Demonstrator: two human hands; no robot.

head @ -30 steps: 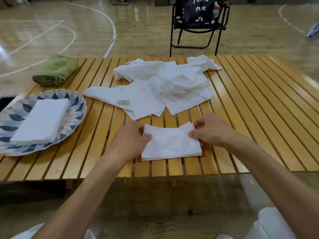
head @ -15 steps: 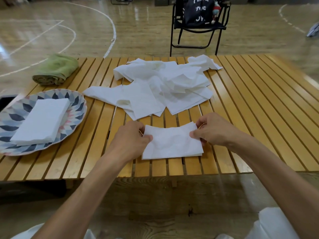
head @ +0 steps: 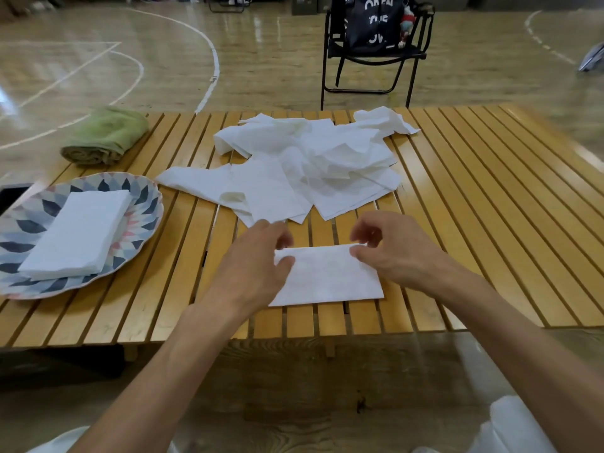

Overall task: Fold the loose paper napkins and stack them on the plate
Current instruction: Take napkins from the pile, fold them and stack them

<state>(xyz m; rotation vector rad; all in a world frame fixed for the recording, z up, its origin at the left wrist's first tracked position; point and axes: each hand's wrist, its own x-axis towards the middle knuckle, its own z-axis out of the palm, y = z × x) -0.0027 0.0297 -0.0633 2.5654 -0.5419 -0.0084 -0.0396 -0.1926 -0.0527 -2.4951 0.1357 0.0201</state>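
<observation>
Two hands are working a folded napkin at the near edge of the slatted surface.

The left hand [head: 258,263] is lying over the left end of the napkin [head: 327,277], thumb on the paper and fingers loosely curled; whether it is pinching the edge cannot be told. The right hand [head: 389,253] is pinching the napkin's far right corner between thumb and finger. The napkin is lying flat on the surface [head: 490,223]. To the left, a stack [head: 78,233] of folded napkins is sitting on the patterned plate [head: 143,197]. Beyond the hands, a pile [head: 313,158] of loose napkins is sprawling mid-surface. A rolled green towel [head: 104,135] is resting at the far left corner. A black chair [head: 376,50] is standing on the floor behind.
</observation>
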